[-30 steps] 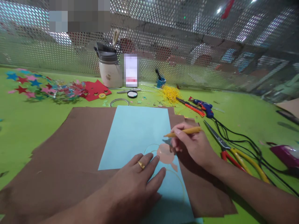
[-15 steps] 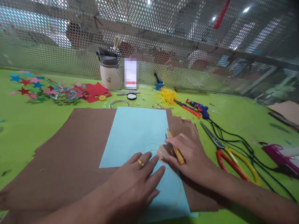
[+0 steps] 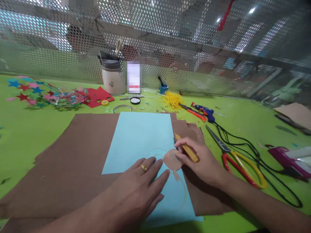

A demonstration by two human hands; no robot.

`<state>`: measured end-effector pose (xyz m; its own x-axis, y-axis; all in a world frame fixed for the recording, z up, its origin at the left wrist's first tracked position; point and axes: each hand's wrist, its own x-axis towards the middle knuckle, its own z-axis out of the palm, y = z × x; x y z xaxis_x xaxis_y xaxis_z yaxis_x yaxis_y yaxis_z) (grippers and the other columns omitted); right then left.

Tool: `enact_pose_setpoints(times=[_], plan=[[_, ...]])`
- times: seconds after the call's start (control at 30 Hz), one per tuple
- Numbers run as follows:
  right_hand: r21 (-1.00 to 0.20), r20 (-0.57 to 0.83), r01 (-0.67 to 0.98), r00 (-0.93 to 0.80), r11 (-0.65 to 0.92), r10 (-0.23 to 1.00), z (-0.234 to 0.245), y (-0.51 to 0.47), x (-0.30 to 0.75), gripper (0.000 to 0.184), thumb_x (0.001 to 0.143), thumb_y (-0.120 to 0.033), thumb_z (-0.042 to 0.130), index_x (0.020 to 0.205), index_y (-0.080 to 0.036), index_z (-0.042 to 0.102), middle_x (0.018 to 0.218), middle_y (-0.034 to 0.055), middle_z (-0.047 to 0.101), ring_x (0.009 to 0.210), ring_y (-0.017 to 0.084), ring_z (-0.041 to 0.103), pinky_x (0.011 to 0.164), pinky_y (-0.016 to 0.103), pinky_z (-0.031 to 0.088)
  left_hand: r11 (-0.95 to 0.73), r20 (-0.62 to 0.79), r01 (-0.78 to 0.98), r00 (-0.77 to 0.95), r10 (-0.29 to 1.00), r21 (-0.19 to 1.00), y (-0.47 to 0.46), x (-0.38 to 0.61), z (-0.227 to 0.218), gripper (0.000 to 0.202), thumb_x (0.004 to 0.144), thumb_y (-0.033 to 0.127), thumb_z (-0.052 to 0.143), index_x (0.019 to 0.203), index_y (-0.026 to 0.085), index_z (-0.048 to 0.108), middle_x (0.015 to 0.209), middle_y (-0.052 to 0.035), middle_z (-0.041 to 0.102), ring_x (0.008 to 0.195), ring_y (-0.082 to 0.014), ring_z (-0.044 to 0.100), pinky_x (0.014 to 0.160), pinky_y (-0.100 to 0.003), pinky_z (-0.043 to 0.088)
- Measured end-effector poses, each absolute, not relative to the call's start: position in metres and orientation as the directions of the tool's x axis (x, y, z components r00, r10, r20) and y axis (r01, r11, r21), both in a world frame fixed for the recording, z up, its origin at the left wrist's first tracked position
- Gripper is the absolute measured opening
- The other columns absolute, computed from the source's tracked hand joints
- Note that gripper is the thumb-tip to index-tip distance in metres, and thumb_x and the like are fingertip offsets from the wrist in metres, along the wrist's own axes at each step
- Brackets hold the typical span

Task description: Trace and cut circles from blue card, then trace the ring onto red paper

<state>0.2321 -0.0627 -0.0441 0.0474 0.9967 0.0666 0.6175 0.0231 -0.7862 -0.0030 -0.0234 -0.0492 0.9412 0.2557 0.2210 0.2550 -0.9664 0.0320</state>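
Observation:
A light blue sheet of paper lies on brown cardboard, with faint yellowish curved lines drawn on it. My left hand, wearing a gold ring, rests flat on the paper with fingers spread, their tips beside a tan round cutout. The cutout has a small pointed tail. My right hand pinches a slim yellow pen-like tool, its thumb at the cutout's right edge. Something thin and grey shows beside the tool; its kind is unclear.
Red-and-yellow-handled scissors lie to the right, near a blue glue gun with a black cord. A purple tool sits farther right. Paper stars, a white jar and yellow shreds line the back.
My right hand has shifted slightly right and away from the cutout, leaving more of it and its tail visible. My left hand stays spread on the paper. The view has moved a little.

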Motion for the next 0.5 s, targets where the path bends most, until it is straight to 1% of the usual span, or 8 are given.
enact_pose_setpoints(times=[0.1,0.2,0.3,0.37,0.43,0.5], plan=[[-0.915,-0.017,0.400,0.085,-0.050,0.996,-0.037,-0.061,0.242,0.019,0.083,-0.027,0.068,0.099,-0.020,0.061,0.078,-0.0029,0.056,0.066,0.011,0.053,0.062,0.024,0.046,-0.965,0.271,0.260,0.928,0.256,0.019,-0.025,-0.005,-0.046,0.035,0.100,0.029,0.043,0.129,0.013,0.056,0.126,-0.0157,0.065,0.121,-0.0338,0.057,0.098,-0.048,0.051],[-0.970,-0.076,0.224,0.100,-0.097,0.992,-0.035,-0.061,0.243,0.024,0.079,-0.028,0.074,0.098,-0.019,0.062,0.076,-0.0042,0.054,0.062,0.008,0.051,0.058,0.021,0.045,-0.968,0.334,0.245,0.909,0.247,0.049,-0.026,-0.007,-0.037,0.032,0.101,0.027,0.042,0.122,0.012,0.061,0.122,-0.0139,0.067,0.115,-0.0301,0.061,0.099,-0.044,0.051],[-0.976,-0.098,0.186,0.110,-0.117,0.989,-0.035,-0.064,0.239,0.026,0.078,-0.029,0.075,0.098,-0.019,0.062,0.078,-0.0041,0.054,0.061,0.007,0.051,0.056,0.020,0.047,-0.964,0.406,0.235,0.875,0.265,0.123,-0.024,-0.011,-0.028,0.027,0.100,0.022,0.043,0.113,0.011,0.064,0.112,-0.0104,0.071,0.106,-0.0252,0.063,0.099,-0.037,0.051],[-0.974,-0.103,0.189,0.120,-0.125,0.987,-0.035,-0.066,0.236,0.026,0.078,-0.029,0.075,0.098,-0.020,0.062,0.080,-0.0036,0.054,0.060,0.008,0.053,0.055,0.021,0.050,-0.960,0.429,0.224,0.860,0.277,0.171,-0.020,-0.014,-0.026,0.026,0.098,0.015,0.043,0.111,0.011,0.064,0.111,-0.0098,0.071,0.107,-0.0232,0.062,0.101,-0.035,0.050],[-0.971,-0.098,0.204,0.130,-0.123,0.987,-0.035,-0.068,0.235,0.026,0.077,-0.029,0.075,0.098,-0.020,0.062,0.082,-0.0031,0.054,0.061,0.008,0.055,0.055,0.022,0.052,-0.954,0.433,0.210,0.855,0.286,0.214,-0.014,-0.017,-0.028,0.027,0.094,0.009,0.043,0.114,0.008,0.063,0.116,-0.0122,0.069,0.111,-0.0240,0.060,0.104,-0.036,0.049],[-0.966,-0.076,0.236,0.132,-0.106,0.988,-0.035,-0.069,0.235,0.025,0.078,-0.029,0.075,0.098,-0.020,0.063,0.083,-0.0027,0.054,0.062,0.009,0.057,0.056,0.022,0.054,-0.944,0.426,0.215,0.851,0.307,0.250,-0.009,-0.021,-0.031,0.029,0.091,0.007,0.044,0.115,0.007,0.062,0.119,-0.0149,0.067,0.115,-0.0260,0.057,0.104,-0.039,0.048]])
